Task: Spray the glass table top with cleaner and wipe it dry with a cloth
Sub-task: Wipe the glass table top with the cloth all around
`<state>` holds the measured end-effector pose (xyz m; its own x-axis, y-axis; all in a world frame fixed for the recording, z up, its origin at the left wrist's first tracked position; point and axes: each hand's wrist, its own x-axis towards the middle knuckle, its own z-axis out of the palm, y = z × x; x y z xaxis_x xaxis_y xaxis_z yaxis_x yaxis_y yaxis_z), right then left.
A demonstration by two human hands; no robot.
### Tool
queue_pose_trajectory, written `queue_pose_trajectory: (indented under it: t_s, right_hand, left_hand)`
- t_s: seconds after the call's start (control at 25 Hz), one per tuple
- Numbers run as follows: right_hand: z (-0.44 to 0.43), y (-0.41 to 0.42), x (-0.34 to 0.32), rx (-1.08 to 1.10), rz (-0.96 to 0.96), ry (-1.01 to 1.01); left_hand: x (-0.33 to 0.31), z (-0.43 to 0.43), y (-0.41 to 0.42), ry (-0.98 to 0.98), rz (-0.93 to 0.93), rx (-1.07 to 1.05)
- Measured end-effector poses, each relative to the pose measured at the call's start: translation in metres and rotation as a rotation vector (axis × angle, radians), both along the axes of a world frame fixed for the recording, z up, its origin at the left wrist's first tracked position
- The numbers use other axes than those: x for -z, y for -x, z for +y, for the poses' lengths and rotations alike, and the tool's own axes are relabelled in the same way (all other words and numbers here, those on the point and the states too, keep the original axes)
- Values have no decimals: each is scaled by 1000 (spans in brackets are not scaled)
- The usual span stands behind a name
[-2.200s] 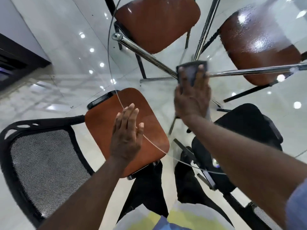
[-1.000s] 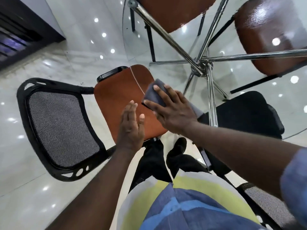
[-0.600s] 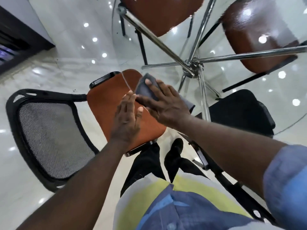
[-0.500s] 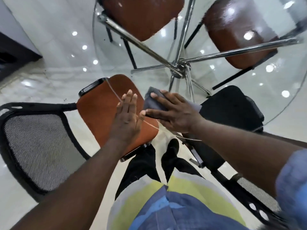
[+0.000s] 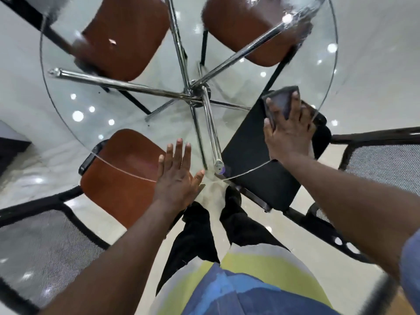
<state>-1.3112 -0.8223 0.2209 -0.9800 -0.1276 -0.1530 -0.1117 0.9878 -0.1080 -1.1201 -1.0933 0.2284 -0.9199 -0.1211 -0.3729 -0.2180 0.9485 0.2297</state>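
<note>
Reaching forward, the right hand [image 5: 289, 130] presses a dark cloth [image 5: 280, 103] flat on the glass tabletop [image 5: 95, 123], fingers straight; the left hand [image 5: 177, 176] rests open-palmed on the near rim.

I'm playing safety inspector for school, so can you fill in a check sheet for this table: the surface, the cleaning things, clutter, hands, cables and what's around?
Surface: round glass table top, see-through; chrome legs show beneath it.
Job's things: dark cloth lies on the glass at the right side; no spray bottle seen.
Clutter: nothing seen.
Hands: left hand rests flat at the near rim; right hand presses the cloth with spread fingers.
Cables: nothing seen.
Surroundings: three brown chair seats, the nearest partly under the glass; one black seat; mesh chair backs; glossy pale floor.
</note>
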Motion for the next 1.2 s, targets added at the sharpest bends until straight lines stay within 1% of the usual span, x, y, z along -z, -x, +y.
queue_pose_trajectory:
  t_s: [0.12, 0.28, 0.32, 0.36, 0.4, 0.48, 0.56, 0.76, 0.84, 0.92, 1.04, 1.12, 1.2]
  right_hand:
    - [7, -36, -12, 52, -49, 50]
    - [15, -52, -37, 204, -207, 257]
    - [18, -52, -42, 233, -256, 334]
    - [23, -53, -52, 256, -299, 441]
    - [30, -53, -62, 315, -314, 591]
    - [47, -69, -89, 499, -340, 948]
    - [63, -95, -125, 694, -412, 1246]
    - [128, -166, -209, 773, -448, 1629]
    - [165, -200, -239, 884, -385, 1795]
    - [191, -229, -264, 880, -340, 1944]
    - [232, -272, -303, 821, -257, 2077]
    - [266, -297, -322, 810, -192, 2031]
    - [309, -323, -336, 820, -111, 1920]
  left_hand:
    - [-26, 16, 10, -40, -1, -12]
    - [-59, 17, 21, -64, 14, 19]
    - [-65, 16, 25, -68, 18, 47]
    - [-70, 14, 29, -79, 35, 77]
    - [-75, 13, 34, -100, 67, 108]
    - [-87, 14, 43, -155, 136, 173]
    - [-104, 25, 50, -204, 185, 250]
    - [-167, 78, 62, -279, 226, 527]
    - [-197, 113, 66, -306, 262, 643]
    - [-224, 145, 71, -357, 270, 725]
    - [-262, 210, 69, -365, 312, 885]
    - [-281, 259, 66, -350, 331, 964]
    - [-296, 315, 62, -353, 338, 1003]
